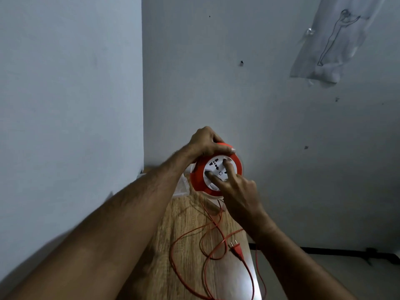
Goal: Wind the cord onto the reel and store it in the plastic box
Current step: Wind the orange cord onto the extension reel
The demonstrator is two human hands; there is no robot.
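gripping the orange reel (pixel 216 169) by its rim above the wooden table (pixel 190 245), left hand (pixel 205 141) steadies while right hand (pixel 236 187) fingers (pixel 213 177) press its white hub, most cord (pixel 186 241) loose, plastic box (pixel 180 185) seemingly behind.

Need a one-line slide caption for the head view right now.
Left hand grips the orange reel while right-hand fingers press its white hub; loose cord and plug lie on the wooden table.
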